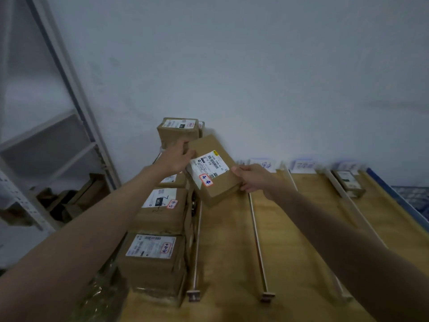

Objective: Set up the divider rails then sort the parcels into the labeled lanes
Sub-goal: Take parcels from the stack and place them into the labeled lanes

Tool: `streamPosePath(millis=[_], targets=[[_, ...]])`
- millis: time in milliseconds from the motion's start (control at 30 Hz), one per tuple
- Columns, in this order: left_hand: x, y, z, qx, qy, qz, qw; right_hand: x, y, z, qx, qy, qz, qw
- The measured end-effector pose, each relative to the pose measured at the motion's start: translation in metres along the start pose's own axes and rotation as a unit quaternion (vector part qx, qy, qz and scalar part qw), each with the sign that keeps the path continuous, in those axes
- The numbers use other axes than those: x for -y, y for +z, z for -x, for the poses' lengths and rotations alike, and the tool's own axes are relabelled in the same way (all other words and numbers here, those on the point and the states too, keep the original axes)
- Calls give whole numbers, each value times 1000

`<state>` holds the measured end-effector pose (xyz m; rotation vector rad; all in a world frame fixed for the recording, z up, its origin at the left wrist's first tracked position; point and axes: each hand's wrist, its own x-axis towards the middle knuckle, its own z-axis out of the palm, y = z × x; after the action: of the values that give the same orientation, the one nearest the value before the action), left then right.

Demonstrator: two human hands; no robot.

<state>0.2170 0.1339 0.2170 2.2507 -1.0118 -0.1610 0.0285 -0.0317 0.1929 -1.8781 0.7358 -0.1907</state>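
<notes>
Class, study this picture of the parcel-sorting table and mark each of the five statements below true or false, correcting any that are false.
1. Both hands hold one brown cardboard parcel with a white label. True: the left hand grips its far end, the right hand its near right edge.
2. The held parcel lies flat on the wooden table. False: it is tilted and lifted above it.
3. Thin divider rails already lie along the table. True.
4. The lane at the far right holds no parcel. False: one small brown box sits there.
5. Brown boxes are stacked along the table's left side. True.
</notes>
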Motion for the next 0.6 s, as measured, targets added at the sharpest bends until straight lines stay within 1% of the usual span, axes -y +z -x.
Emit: streamPosePath(millis=[67, 167, 300, 467, 600], targets=[[-12, 14, 9, 35, 2, -32, 999, -15, -9, 15, -38, 21, 17, 999], [-30, 38, 22, 53, 23, -116, 992, -46, -26, 33, -87, 71, 18, 993], [-55, 84, 42, 87, 65, -225, 968, -95, -55, 63, -142, 136, 7, 980], [-84, 146, 52, 135, 113, -269, 947, -151, -102, 111, -208, 205, -16, 956], [-124, 192, 62, 163, 147, -286, 933, -187, -144, 152, -267, 251, -29, 930]])
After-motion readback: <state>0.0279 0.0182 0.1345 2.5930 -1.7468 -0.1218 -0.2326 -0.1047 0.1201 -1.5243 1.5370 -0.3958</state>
